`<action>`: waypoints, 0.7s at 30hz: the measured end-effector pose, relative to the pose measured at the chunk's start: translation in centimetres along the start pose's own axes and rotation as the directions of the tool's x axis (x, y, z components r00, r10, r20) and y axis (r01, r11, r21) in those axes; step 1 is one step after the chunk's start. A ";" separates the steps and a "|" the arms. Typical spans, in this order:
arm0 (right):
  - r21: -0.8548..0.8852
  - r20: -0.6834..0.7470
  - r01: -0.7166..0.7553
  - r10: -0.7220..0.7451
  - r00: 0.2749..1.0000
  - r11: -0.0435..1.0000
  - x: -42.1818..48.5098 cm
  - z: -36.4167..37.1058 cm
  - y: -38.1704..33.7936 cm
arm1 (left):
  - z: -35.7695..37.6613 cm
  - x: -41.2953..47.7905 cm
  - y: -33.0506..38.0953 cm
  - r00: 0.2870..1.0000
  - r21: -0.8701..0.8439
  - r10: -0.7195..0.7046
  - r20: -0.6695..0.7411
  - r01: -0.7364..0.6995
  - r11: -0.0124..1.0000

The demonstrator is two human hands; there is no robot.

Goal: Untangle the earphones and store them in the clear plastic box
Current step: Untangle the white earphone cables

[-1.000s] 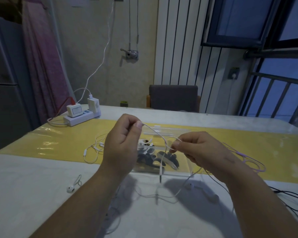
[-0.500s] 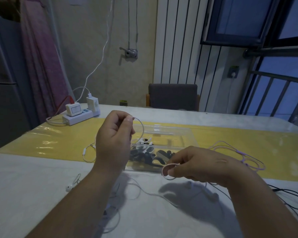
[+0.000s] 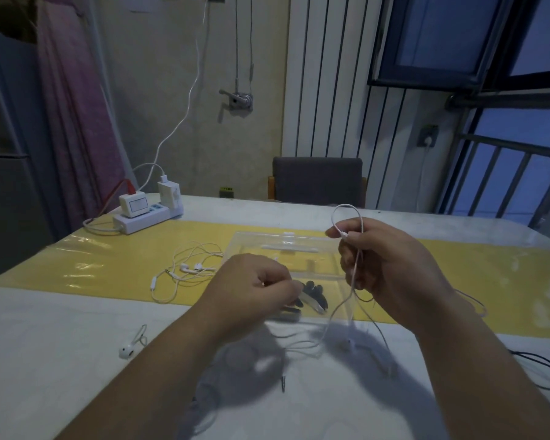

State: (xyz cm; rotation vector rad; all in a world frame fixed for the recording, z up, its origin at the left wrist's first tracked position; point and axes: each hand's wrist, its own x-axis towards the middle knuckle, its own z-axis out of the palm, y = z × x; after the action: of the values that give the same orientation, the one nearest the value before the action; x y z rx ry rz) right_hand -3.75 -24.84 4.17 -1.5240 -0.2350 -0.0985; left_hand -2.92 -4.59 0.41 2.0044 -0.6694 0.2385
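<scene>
The right hand (image 3: 391,268), right of centre in the frame, is gripping the white earphone cable (image 3: 346,205) between thumb and curled fingers, with a small loop standing above the thumb and the rest of the cable hanging down past the palm. Half a second ago this hand was sitting low with a loop at its fingertips; it is now raised, while the left hand (image 3: 251,287), which was then holding the cable up, is now lowered at the centre of the frame over the near edge of the clear plastic box (image 3: 286,246). Its fingers are curled with thumb meeting fingertips, but whether they are pinching cable cannot be told. In my judgement the cable is being passed hand to hand to draw out a loop, and untangling is only partly done: slack is trailing on the surface (image 3: 61,328) below the hands, with an earbud (image 3: 350,342) and the jack plug (image 3: 283,383) lying loose. The box is standing open just behind the hands, already holding dark earphones (image 3: 313,296). Further out, a second white set (image 3: 191,267) is lying tangled on the yellow strip (image 3: 108,265) left of the box, a loose earbud (image 3: 126,351) is resting at lower left, and a black cable (image 3: 546,369) is curling at the right edge. A power strip (image 3: 146,217) is sitting at the far left corner, a chair (image 3: 318,179) is standing beyond the surface, and a pink curtain (image 3: 77,122) is hanging at upper left.
</scene>
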 end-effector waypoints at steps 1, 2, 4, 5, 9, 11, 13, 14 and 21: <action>0.031 0.014 -0.001 0.001 1.000 1.000 0.0 0.0 0.0 | 0.3 0.1 0.0 1.000 0.039 -0.002 -0.023 0.003 0.999; 0.072 0.038 -0.005 0.002 0.999 0.997 0.1 0.0 0.0 | 0.5 0.1 0.0 0.999 0.052 -0.012 -0.041 0.015 0.999; 0.167 0.085 -0.013 -0.001 0.996 0.986 0.1 0.1 0.1 | 1.0 0.2 0.1 0.998 0.048 -0.031 -0.046 0.033 0.998; 0.214 0.101 -0.016 -0.006 0.995 0.977 0.0 0.1 0.0 | 1.2 0.2 0.2 0.999 0.048 -0.033 -0.035 0.035 0.998; 0.310 0.147 -0.002 -0.046 0.988 0.951 -0.1 0.5 -0.1 | 2.1 0.1 0.4 0.998 0.114 -0.035 0.043 0.030 0.993; 0.329 0.161 -0.008 -0.048 0.986 0.944 -0.2 0.6 -0.1 | 2.4 0.1 0.7 0.998 0.199 0.014 0.067 -0.028 0.980; 0.332 0.155 -0.024 -0.030 0.987 0.943 -0.3 0.8 -0.2 | 2.5 0.0 1.0 0.998 0.154 0.045 0.053 -0.052 0.987; 0.317 0.134 -0.035 -0.008 0.991 0.948 -0.3 0.8 -0.2 | 2.4 0.0 1.0 0.999 0.062 0.027 0.024 -0.028 0.998; 0.072 0.007 -0.123 0.123 0.992 0.990 -0.3 0.4 0.1 | 1.0 0.2 1.1 0.984 -0.383 -0.102 -0.146 0.039 0.923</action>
State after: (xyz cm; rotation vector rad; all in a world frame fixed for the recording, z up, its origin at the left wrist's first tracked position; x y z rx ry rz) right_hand -4.01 -24.50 4.02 -1.4626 -0.1440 0.0098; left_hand -3.51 -5.88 0.84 1.6138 -0.4938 0.2091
